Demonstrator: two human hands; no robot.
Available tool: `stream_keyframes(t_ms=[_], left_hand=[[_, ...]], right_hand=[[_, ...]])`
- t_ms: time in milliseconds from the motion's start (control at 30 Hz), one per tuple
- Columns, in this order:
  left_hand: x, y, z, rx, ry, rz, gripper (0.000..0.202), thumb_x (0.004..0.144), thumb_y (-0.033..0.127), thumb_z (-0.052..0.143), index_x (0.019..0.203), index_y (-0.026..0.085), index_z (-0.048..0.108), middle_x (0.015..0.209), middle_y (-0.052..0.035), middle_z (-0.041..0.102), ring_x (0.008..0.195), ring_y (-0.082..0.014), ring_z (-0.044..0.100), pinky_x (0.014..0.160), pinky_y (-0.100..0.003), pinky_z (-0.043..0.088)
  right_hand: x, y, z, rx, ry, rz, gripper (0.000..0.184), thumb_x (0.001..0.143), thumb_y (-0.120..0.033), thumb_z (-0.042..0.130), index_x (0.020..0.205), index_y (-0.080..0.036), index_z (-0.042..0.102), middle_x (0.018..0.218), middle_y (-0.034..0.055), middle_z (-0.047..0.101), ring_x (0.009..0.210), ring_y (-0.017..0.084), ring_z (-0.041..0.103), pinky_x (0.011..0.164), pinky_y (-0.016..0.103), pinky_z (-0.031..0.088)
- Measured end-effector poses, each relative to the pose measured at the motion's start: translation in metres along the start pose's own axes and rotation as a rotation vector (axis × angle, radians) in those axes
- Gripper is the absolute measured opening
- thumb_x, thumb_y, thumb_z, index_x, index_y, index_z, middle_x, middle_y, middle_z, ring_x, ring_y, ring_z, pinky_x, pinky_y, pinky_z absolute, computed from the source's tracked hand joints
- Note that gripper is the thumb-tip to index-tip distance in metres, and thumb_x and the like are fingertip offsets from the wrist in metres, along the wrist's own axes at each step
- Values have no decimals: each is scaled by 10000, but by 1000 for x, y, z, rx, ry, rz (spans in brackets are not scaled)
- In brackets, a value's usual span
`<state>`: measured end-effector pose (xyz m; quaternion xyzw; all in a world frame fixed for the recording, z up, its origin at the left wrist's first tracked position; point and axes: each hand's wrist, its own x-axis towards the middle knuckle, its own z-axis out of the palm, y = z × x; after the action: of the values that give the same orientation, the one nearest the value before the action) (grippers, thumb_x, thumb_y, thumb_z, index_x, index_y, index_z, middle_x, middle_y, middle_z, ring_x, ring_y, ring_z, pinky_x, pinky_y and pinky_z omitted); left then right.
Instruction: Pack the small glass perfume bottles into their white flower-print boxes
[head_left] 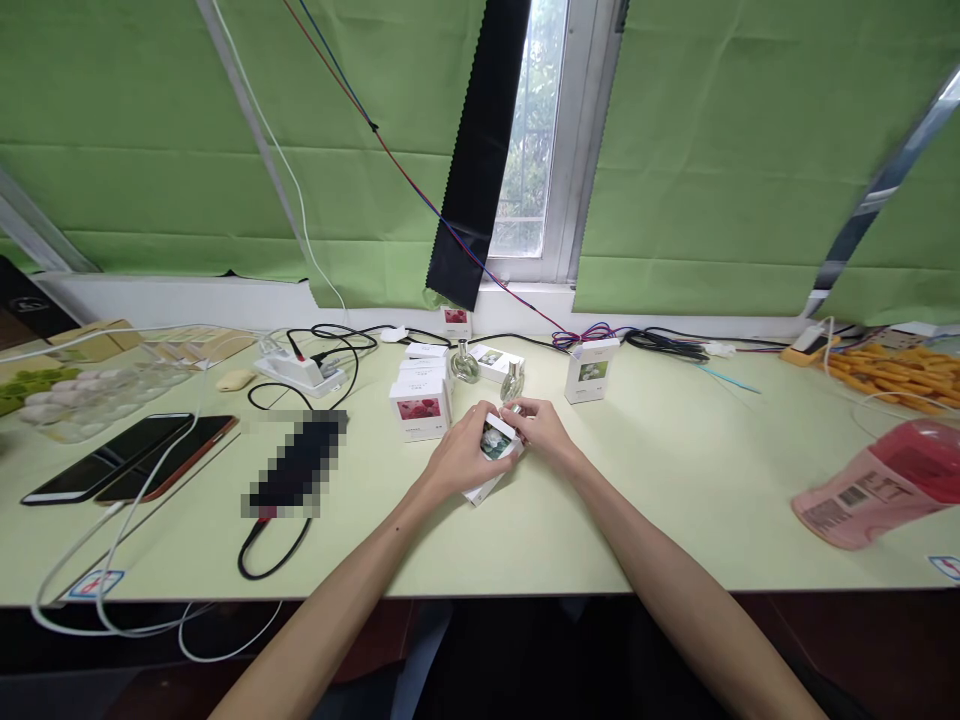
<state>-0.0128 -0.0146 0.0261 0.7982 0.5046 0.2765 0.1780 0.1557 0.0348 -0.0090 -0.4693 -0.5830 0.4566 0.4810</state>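
My left hand [466,452] is wrapped around a small white box [496,440] with a picture of white flowers, which it holds tilted over the table. The fingers of my right hand [544,430] are closed at the upper end of this box; what lies between the fingertips is too small to make out. Just beyond my hands stand two small glass bottles, a round one [465,364] and another [512,382] close to my right fingers. To the left is a row of white boxes [420,408], the front one with a red flower picture.
A white box [592,370] stands upright to the right, and another [498,362] lies behind the bottles. Phones [169,455], a power strip [298,372] and loose cables occupy the left side. A pink container [874,485] and orange pieces [900,376] are at the right.
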Motion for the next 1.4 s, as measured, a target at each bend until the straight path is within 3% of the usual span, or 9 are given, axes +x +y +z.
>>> stream_keyframes(t_ms=[333, 800, 1100, 1400], left_hand=[[0, -1, 1, 17, -3, -9, 448, 766, 460, 657, 1128, 262, 483, 1021, -24, 639, 891, -234, 631, 652, -317, 431], [0, -2, 1, 30, -15, -1, 424, 788, 472, 650, 1106, 271, 454, 1023, -10, 636, 889, -225, 629, 640, -307, 415], [1, -1, 0, 29, -15, 6, 429, 789, 482, 647, 1104, 262, 457, 1003, -13, 624, 877, -223, 619, 652, -308, 415], [1, -3, 2, 38, -19, -10, 440, 779, 469, 657, 1104, 267, 439, 1010, -7, 622, 897, -227, 620, 655, -305, 408]], right_hand=[[-7, -10, -1, -29, -74, 2, 358, 765, -514, 653, 786, -175, 765, 590, -22, 579, 518, 117, 448, 509, 256, 370], [-6, -6, -2, -16, -69, 34, 360, 730, -488, 732, 872, -162, 787, 717, 10, 669, 580, 119, 488, 550, 257, 383], [-5, -8, -2, 35, -65, 57, 340, 666, -471, 784, 806, -167, 725, 576, -32, 566, 514, 116, 476, 508, 257, 369], [-4, -7, 0, 94, -48, 82, 361, 628, -469, 813, 757, -168, 663, 604, -17, 600, 555, 121, 523, 516, 248, 376]])
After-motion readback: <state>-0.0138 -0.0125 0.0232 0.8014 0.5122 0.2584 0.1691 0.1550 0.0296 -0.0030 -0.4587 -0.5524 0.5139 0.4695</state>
